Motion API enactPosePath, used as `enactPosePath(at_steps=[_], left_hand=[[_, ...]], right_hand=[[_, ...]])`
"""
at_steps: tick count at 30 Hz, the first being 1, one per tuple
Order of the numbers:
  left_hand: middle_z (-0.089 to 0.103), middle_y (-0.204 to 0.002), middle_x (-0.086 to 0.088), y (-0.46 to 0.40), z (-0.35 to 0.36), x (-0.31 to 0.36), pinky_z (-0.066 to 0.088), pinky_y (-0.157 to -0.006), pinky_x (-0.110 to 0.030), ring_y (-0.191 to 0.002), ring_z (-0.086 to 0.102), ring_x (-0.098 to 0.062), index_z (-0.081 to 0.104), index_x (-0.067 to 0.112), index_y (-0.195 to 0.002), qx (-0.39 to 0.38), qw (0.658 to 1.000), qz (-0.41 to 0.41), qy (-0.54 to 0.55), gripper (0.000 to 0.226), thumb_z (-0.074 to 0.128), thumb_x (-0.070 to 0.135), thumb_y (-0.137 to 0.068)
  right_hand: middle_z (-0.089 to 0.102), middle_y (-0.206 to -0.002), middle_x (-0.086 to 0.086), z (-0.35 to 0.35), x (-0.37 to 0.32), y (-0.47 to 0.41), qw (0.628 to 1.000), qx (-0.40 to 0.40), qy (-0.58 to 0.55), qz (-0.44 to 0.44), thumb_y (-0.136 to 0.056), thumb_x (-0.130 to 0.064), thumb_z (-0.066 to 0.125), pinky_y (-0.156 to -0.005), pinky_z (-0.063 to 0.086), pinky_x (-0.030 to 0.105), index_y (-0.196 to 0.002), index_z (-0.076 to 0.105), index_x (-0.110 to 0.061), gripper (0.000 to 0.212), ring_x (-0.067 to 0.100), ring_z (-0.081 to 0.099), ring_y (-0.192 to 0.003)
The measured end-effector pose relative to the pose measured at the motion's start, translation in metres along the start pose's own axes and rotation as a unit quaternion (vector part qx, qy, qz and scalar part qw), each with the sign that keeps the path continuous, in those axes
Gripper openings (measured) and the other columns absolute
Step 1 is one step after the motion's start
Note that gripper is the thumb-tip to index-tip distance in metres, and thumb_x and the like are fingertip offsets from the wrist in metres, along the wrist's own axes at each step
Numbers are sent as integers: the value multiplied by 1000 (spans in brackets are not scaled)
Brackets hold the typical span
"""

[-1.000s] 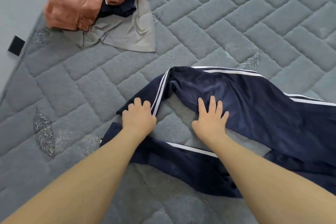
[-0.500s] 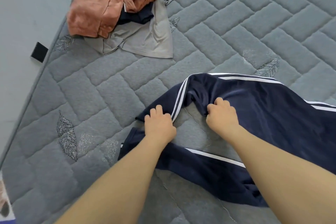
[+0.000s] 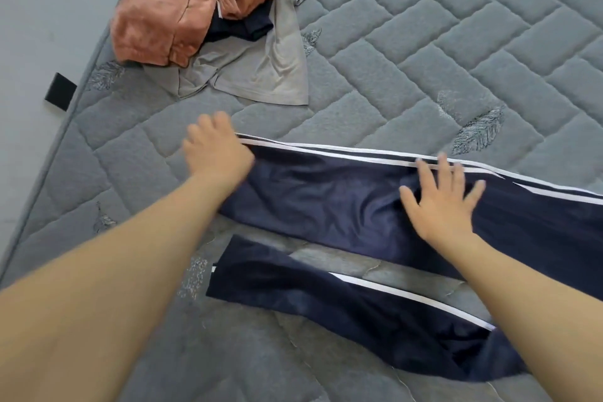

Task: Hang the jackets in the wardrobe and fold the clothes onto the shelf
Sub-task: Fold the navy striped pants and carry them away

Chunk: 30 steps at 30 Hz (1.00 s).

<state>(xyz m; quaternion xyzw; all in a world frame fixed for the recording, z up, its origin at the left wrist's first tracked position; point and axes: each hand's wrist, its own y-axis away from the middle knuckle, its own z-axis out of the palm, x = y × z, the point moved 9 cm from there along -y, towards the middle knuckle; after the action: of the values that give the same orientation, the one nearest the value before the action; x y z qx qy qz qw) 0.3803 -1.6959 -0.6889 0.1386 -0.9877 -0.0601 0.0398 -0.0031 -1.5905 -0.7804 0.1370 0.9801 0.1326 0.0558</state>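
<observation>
A grey quilted mattress (image 3: 424,42) takes up nearly the whole view, with its left edge seen running down the left side and a bit of pale floor (image 3: 39,10) past it. A small black tab (image 3: 60,91) is stuck out from that left edge.

Spread across the right half of the mattress are navy trousers (image 3: 342,202) with white side stripes. One leg is laid out flat and pretty straight, reaching from the right edge of the view toward the mattress's left edge, stripes along its far side. The other leg (image 3: 359,310) is lying nearer the person, angled off, with a strip of bare mattress showing between the two.

Up near the far left corner a heap of clothes is piled: a rust-coloured fleecy garment (image 3: 169,10) on top, a grey shirt (image 3: 261,75) spread underneath and poking out toward the middle, and a bit of dark navy cloth (image 3: 241,26) sandwiched between them.

The left hand (image 3: 215,147) is placed right at the cuff end of the straight leg, over the striped edge. It's blurred, so it can't be told whether the fabric is pinched or just touched. The right hand (image 3: 440,202) is laid flat on the same leg further toward the right, fingers spread and straight, fingertips reaching the white stripes, palm pressed on the cloth.
</observation>
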Motion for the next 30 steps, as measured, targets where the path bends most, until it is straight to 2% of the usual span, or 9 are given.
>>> enactPosePath(at_steps=[2, 4, 6, 10, 20, 25, 27, 29, 30], left_hand=[[36, -146, -16, 33, 37, 66, 31, -107, -53, -133, 35, -37, 41, 17, -137, -65, 991, 117, 16, 59, 54, 25, -80], [5, -162, -2, 72, 90, 115, 7, -112, -69, -148, 3, -30, 20, 33, -152, -190, 963, 180, 58, 71, 48, 43, -87], [-28, -159, 11, 93, 138, 128, -13, -101, -78, -146, -30, -24, -9, 50, -151, -284, 942, 170, 56, 81, 38, 68, -87], [-59, -137, 15, 97, 182, 117, -31, -81, -77, -128, -56, -21, -43, 56, -131, -294, 945, 142, -10, 102, 16, 101, -60], [-61, -134, 20, 92, 182, 117, -31, -81, -76, -122, -60, -15, -46, 60, -123, -310, 944, 105, -25, 114, 10, 111, -38], [-60, -134, 20, 96, 170, 115, -15, -94, -81, -133, -51, -19, -47, 62, -120, -345, 933, 67, -77, 112, 15, 110, -40], [-52, -145, 16, 98, 161, 115, -8, -100, -81, -141, -40, -21, -40, 57, -129, -362, 923, 38, -125, 113, 22, 107, -49], [-36, -158, 6, 99, 144, 133, -5, -105, -80, -148, -28, -24, -24, 44, -149, -337, 926, 13, -168, 109, 37, 91, -72], [-26, -162, 2, 103, 133, 156, -3, -106, -79, -149, -23, -26, -9, 33, -157, -285, 942, 19, -174, 97, 43, 72, -84]], right_hand=[[-5, -165, 3, 11, 27, -9, 998, -6, 22, 53, -94, -63, 25, -112, -6, 70, -156, 11, -33, 70, 30, -6, -150], [-11, -164, 2, 25, 49, -15, 996, -21, 25, 82, -92, -70, 16, -110, -4, 73, -156, 2, -37, 73, 30, -12, -149], [-12, -164, 5, 36, 58, -16, 996, -4, 25, 81, -90, -72, 13, -109, -3, 74, -155, 0, -37, 75, 33, -12, -149], [-5, -164, 9, 47, 58, -23, 997, 37, 12, 68, -90, -64, 20, -108, -3, 75, -156, 9, -33, 73, 37, -8, -149], [4, -164, 15, 44, 53, -35, 998, 66, 14, 0, -88, -61, 26, -113, 2, 69, -156, 18, -26, 77, 40, 1, -149], [-8, -164, 10, 36, 50, -31, 999, 36, -16, -15, -91, -65, 22, -114, -10, 64, -156, 3, -31, 76, 35, -12, -149], [-8, -165, 4, 25, 46, -26, 989, 1, -135, -60, -97, -57, 31, -115, -15, 59, -156, 11, -30, 68, 27, -13, -150], [12, -164, 2, -5, 72, -13, 937, 22, -340, -79, -98, -42, 44, -119, -8, 53, -148, 39, -24, 53, 18, 7, -151], [26, -159, 2, -25, 104, -4, 912, 77, -397, -63, -94, -38, 47, -120, 1, 51, -140, 51, -21, 48, 16, 21, -147]])
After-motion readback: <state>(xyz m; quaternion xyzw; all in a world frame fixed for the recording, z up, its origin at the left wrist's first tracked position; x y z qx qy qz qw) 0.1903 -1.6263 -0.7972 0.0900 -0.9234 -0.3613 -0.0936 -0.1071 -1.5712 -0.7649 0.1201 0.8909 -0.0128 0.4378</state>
